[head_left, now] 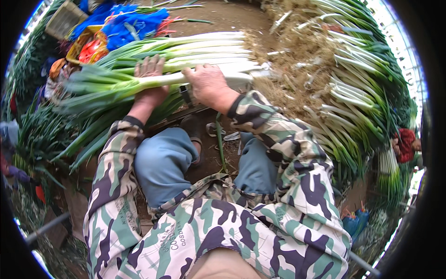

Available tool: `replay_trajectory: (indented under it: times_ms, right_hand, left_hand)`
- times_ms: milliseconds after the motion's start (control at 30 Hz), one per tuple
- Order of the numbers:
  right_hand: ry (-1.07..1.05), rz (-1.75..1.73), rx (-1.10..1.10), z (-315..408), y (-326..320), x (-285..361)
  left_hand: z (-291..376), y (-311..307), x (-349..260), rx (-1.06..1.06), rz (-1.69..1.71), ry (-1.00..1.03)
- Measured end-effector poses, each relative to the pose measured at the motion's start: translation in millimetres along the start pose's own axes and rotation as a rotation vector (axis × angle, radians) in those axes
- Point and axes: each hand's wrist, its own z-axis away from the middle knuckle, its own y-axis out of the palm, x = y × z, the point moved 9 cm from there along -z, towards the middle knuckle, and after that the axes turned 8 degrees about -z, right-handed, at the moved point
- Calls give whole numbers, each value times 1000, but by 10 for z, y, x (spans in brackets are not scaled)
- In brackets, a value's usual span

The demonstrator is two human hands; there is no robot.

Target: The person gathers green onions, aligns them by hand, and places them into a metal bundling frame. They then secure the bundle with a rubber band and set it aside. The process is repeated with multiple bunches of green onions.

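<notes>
A bundle of long green onions [209, 52] lies crosswise before me, its green leaves to the left and its white stems and roots to the right. One thick green onion [156, 81] lies on the near side of the bundle. My right hand [210, 83] is closed around its white stem, near the middle. My left hand [151, 80] is spread under and behind the same stalk, its fingers showing beyond it on the bundle; whether it grips anything is unclear. Below the stems, a dark strap with a metal piece [184, 91] shows between my hands.
A large heap of green onions [359, 94] with matted roots [299, 69] lies at right. A yellow crate [75, 48], blue netting [129, 26] and red ties stand at upper left. More leaves [38, 129] spread at left. A person in red [405, 144] is at the far right.
</notes>
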Motion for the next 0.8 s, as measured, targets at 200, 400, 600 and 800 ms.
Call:
replay_trajectory:
  times_ms: [200, 400, 600, 800]
  right_hand:
    - [-13, -33, -70, -214, 28, -365]
    - [20, -53, -120, -93, 31, -767]
    - [88, -108, -88, 93, 100, -1226]
    - [69, -149, -59, 193, 136, -1244]
  left_hand:
    - [-54, -150, -51, -24, -1, 28]
    - [6, -188, -48, -88, -25, 72]
    - [32, -296, -91, -149, -63, 133]
    - [38, -326, -83, -153, -83, 149]
